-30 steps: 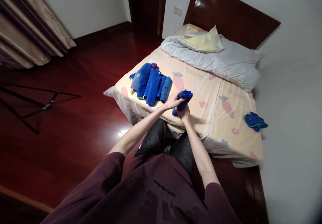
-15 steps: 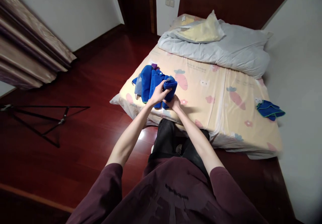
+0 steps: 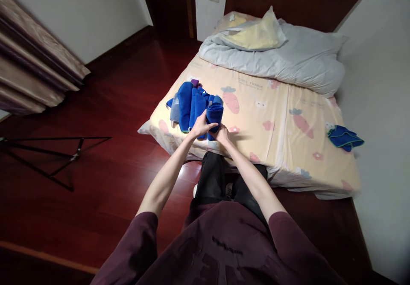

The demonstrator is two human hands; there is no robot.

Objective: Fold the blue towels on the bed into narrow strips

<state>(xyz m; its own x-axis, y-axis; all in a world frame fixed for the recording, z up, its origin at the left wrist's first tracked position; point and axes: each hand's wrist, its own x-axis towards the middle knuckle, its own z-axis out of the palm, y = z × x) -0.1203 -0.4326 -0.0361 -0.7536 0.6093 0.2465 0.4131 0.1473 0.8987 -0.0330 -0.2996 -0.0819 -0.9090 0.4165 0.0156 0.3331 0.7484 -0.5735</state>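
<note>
A folded blue towel (image 3: 215, 113) is between my two hands, just above the near left part of the bed (image 3: 250, 135). My left hand (image 3: 203, 125) wraps its left side, thumb across the front. Low on the right side, my right hand (image 3: 221, 134) grips the same towel, its fingers partly hidden. Directly left of it lie several more folded blue towels (image 3: 185, 106) in a row, with a grey cloth (image 3: 174, 109) at the left end and a bit of purple cloth (image 3: 194, 82) behind.
Another blue towel with green edging (image 3: 344, 138) lies at the bed's right side. A grey quilt (image 3: 307, 59) and a yellow pillow (image 3: 258, 35) are at the head. On the floor at left stands a black tripod (image 3: 51, 144); a curtain (image 3: 35, 59) hangs beyond it.
Both hands still hold the towel. It has turned more upright and its front now faces me, and my left hand has slid lower on it. The view has shifted slightly.
</note>
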